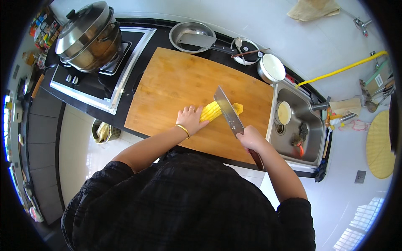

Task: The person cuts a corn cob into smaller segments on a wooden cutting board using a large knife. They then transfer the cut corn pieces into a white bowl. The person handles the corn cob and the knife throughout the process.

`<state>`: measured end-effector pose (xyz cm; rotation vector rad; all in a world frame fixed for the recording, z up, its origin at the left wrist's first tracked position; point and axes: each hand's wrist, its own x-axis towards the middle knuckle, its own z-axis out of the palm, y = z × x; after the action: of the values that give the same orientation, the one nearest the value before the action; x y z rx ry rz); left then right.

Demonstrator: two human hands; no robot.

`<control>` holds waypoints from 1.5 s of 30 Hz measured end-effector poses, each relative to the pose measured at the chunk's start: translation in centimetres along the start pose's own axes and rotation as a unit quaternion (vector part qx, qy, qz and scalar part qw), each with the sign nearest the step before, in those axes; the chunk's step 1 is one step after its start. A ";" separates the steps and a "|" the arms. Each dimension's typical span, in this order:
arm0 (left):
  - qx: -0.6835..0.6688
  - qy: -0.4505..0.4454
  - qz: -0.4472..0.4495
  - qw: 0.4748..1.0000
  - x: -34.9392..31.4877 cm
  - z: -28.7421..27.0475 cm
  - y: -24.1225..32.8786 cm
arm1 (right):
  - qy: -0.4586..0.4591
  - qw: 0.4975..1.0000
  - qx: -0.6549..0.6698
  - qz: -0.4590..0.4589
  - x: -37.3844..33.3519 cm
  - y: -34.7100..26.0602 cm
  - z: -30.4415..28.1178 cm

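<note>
On a wooden cutting board (pixel 180 75) lies a yellow corn cob (pixel 210 111), tilted up toward the right. My left hand (pixel 191 121), with a gold bangle at the wrist, grips the cob's left end. My right hand (pixel 251 139) is closed round the handle of a cleaver (pixel 227 107). The cleaver's blade crosses the corn near its right end, and a piece of corn (pixel 238 108) shows on the blade's far side. Whether the edge has gone into the cob cannot be made out. Small bits cling to the blade.
A steamer pot (pixel 86 39) stands on the stove at the left. Behind the board, a second knife (pixel 201 40) rests across a metal bowl (pixel 178 29). White bowls (pixel 273 67) stand behind the board's right corner, beside the steel sink (pixel 312 144). A waste bin (pixel 112 133) is on the floor.
</note>
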<state>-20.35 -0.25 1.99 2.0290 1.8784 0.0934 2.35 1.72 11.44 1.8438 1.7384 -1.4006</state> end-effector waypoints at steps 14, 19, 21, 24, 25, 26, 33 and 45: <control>-0.030 0.149 0.118 0.981 -4.9 -1.2 -1.5 | 0.081 0.990 -0.021 -0.111 0.4 3.5 0.4; -0.074 0.170 0.079 0.980 -5.3 -0.4 -2.1 | 0.138 0.978 -0.074 -0.134 0.0 2.3 0.9; -0.066 0.168 0.079 0.980 -4.8 -0.6 -1.5 | 0.153 0.974 -0.085 -0.144 0.2 2.3 1.5; -0.050 0.175 0.083 0.980 -3.3 -0.8 0.3 | 0.154 0.972 -0.088 -0.155 0.0 1.9 1.5; -0.038 0.192 0.091 0.976 -2.7 -0.6 0.9 | 0.151 0.973 -0.084 -0.157 -0.1 1.8 1.4; -0.025 0.208 0.098 0.973 -2.2 -0.3 1.4 | 0.147 0.973 -0.080 -0.158 -0.2 1.7 1.2; -0.020 0.252 0.121 0.960 -1.1 1.5 1.7 | 0.102 0.982 -0.073 -0.140 0.7 1.9 -0.1; -0.007 0.250 0.149 0.957 -0.9 1.1 1.7 | 0.006 0.994 -0.076 -0.082 4.9 -4.0 -1.5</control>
<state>-18.54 -1.45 1.70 2.4302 1.8008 0.7625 -1.28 6.94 10.20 1.6663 1.9824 -1.2743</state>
